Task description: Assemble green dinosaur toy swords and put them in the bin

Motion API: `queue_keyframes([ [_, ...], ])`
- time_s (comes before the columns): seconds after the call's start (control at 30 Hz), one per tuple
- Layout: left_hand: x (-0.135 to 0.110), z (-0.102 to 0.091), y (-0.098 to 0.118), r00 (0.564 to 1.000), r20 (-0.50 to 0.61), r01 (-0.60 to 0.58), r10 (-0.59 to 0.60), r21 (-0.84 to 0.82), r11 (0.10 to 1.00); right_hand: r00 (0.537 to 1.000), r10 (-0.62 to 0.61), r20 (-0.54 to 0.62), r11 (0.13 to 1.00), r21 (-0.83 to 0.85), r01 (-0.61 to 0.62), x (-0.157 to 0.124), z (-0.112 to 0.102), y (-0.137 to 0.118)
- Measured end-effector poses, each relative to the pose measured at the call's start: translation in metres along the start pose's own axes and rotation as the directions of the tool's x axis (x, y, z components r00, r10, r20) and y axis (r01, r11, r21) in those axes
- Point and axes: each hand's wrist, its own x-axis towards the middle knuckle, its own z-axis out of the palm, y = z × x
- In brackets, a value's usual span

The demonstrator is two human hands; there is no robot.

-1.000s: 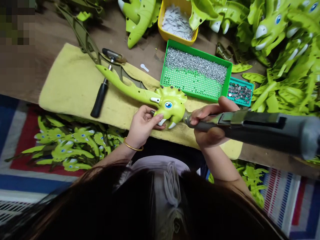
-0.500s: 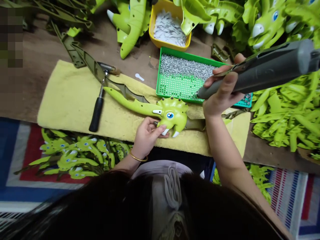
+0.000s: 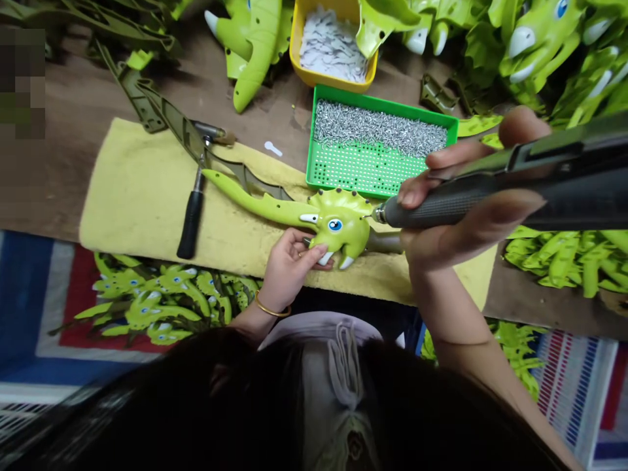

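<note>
A wooden workbench point(image 3: 540, 314) carries a folded yellow towel point(image 3: 132, 203), which serves as the reference point here. A striped rug point(image 3: 29, 314) lies on the floor on the near side of the towel, with a heap of lime-green toy parts point(image 3: 152, 304) on it. More lime-green toy parts point(image 3: 564, 261) are piled on the far right of the towel.

A lime-green triceratops toy point(image 3: 343, 219) lies across the near half of the towel, with its tail pointing up and left. A dark olive moulded piece point(image 3: 387, 242) sticks out to the right behind its head.

Beyond the towel's far edge stand a green perforated tray point(image 3: 314, 157) of silver screws point(image 3: 377, 127) and a yellow tray point(image 3: 294, 52) of white pieces point(image 3: 333, 46). A black-handled hammer point(image 3: 191, 222) lies on the towel, left of the toy.

The left hand point(image 3: 289, 261), wearing a gold bangle point(image 3: 272, 307), is partly closed and grips the toy's head from below. The right hand point(image 3: 456, 222) is closed around a grey electric screwdriver point(image 3: 490, 203), its bit tip point(image 3: 377, 213) appearing to touch the right edge of the toy's frill.
</note>
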Motion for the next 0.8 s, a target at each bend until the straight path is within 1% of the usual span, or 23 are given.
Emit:
queue_keyframes([
  [0.1,-0.001,-0.001,0.0,1.0,0.01,0.0,0.0,-0.004,1.0,0.999,0.021,0.037,1.0,-0.001,-0.021,-0.009,-0.001,0.004],
  [0.23,-0.001,-0.001,-0.001,1.0,0.018,0.006,-0.006,-0.002,1.0,0.981,0.051,0.186,0.996,-0.08,-0.036,-0.02,-0.007,0.014],
  [0.33,-0.001,-0.001,-0.002,1.0,0.014,0.004,-0.004,0.004,1.0,0.958,0.058,0.28,0.988,-0.155,-0.014,-0.023,-0.01,0.013],
  [0.37,-0.002,-0.001,-0.002,1.0,0.018,0.004,-0.004,0.001,1.0,0.958,0.031,0.285,0.986,-0.166,0.017,-0.021,-0.009,0.012],
  [0.43,-0.002,-0.001,-0.001,0.999,0.032,0.011,-0.01,-0.007,1.0,0.969,-0.014,0.245,0.981,-0.185,0.061,-0.013,-0.005,0.012],
  [0.5,-0.002,-0.001,0.001,0.999,0.047,0.016,-0.015,-0.021,1.0,0.99,-0.076,0.123,0.981,-0.17,0.096,-0.001,0.001,0.018],
  [0.57,-0.001,-0.001,0.003,0.999,0.051,0.021,-0.019,-0.038,0.999,0.991,-0.131,-0.003,0.975,-0.179,0.128,0.009,0.004,0.03],
  [0.6,-0.001,-0.001,0.004,0.998,0.051,0.024,-0.022,-0.043,0.999,0.99,-0.139,-0.031,0.967,-0.22,0.129,0.013,0.004,0.039],
  [0.63,-0.001,-0.001,0.004,0.998,0.05,0.028,-0.025,-0.044,0.999,0.991,-0.131,-0.033,0.954,-0.277,0.117,0.014,0.001,0.048],
  [0.67,-0.001,-0.001,0.005,0.998,0.049,0.032,-0.03,-0.04,0.999,0.996,-0.086,0.0,0.938,-0.338,0.081,0.015,-0.003,0.056],
  [0.7,-0.001,-0.001,0.005,0.998,0.047,0.034,-0.032,-0.036,0.999,0.998,-0.02,0.06,0.923,-0.382,0.041,0.014,-0.01,0.064],
  [0.73,-0.001,-0.001,0.005,0.998,0.047,0.035,-0.033,-0.03,0.999,0.989,0.062,0.134,0.916,-0.402,-0.003,0.013,-0.018,0.07],
  [0.77,-0.001,-0.001,0.004,0.998,0.047,0.034,-0.032,-0.024,0.999,0.966,0.142,0.217,0.917,-0.397,-0.046,0.012,-0.026,0.075],
  [0.8,0.0,-0.001,0.003,0.999,0.045,0.031,-0.03,-0.02,0.999,0.936,0.197,0.292,0.925,-0.372,-0.079,0.012,-0.034,0.077],
])
